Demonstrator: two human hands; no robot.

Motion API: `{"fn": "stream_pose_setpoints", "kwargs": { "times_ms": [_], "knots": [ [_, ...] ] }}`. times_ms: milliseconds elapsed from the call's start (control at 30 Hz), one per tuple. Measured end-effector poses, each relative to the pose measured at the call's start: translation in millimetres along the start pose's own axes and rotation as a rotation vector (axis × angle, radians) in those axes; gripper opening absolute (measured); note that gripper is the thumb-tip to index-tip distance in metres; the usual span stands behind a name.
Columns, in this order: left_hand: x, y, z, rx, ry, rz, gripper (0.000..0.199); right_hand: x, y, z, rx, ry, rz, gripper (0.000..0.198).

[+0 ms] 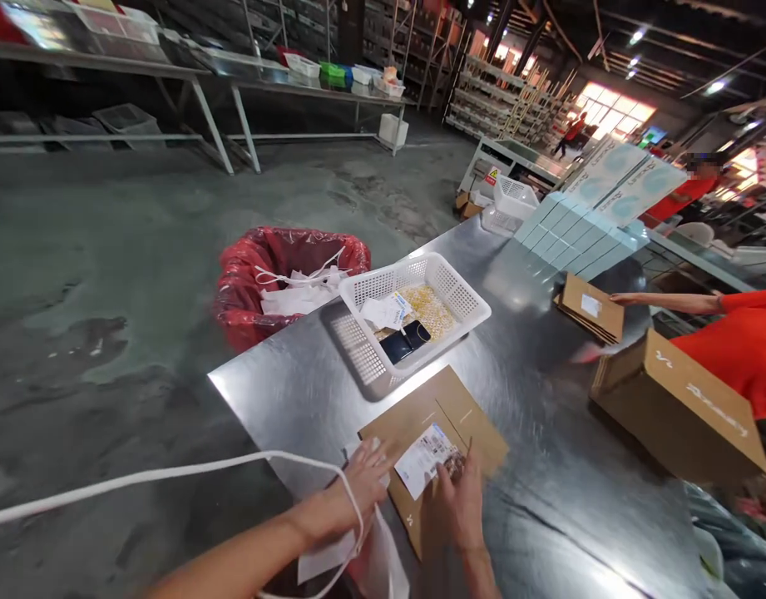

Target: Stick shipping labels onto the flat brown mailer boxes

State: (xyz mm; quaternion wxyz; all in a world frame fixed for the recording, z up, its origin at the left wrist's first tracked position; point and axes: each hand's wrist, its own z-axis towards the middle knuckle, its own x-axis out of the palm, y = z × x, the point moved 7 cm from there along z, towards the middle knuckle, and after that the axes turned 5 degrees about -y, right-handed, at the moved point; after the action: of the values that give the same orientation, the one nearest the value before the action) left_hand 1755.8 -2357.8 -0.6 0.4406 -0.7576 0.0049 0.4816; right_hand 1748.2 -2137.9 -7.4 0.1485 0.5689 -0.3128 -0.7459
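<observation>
Flat cardboard mailer [433,433] near table [545,499] edge; left hand [363,478] open, pinning its corner steady, right hand [457,507] fingers pressing white label [423,459] down, grasping nothing

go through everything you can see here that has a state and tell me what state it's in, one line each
Flat cardboard mailer: lying flat on the steel table, closed.
Shipping label: on the mailer, under both hands.
Left hand: pressed on the mailer's edge, white strip looped over the wrist.
Right hand: fingers on the label.
White basket: upright, partly filled.
Red-lined bin: open, holding white strips.
Brown box: closed, beside a co-worker.
</observation>
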Motion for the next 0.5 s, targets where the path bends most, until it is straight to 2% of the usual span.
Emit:
{"fn": "stream_pose_setpoints", "kwargs": {
  "times_ms": [67,167,267,400,500],
  "knots": [
    [-1,7,-1,-0.036,-0.034,0.016,0.020,4,7,-11,-0.046,-0.022,-0.021,0.063],
    [1,13,-14,-0.056,-0.020,0.029,0.027,28,21,-26,-0.269,0.046,-0.033,0.042],
    [4,11,-23,-0.060,0.006,0.033,0.023,56,20,-18,-0.417,0.137,-0.122,0.045],
    [6,3,-27,-0.067,0.044,0.028,0.023,77,18,4,-0.471,0.210,-0.284,0.053],
    [6,-2,-27,-0.083,0.089,0.010,0.029,78,36,-15,-0.466,0.260,-0.339,0.058]
  ]
}}
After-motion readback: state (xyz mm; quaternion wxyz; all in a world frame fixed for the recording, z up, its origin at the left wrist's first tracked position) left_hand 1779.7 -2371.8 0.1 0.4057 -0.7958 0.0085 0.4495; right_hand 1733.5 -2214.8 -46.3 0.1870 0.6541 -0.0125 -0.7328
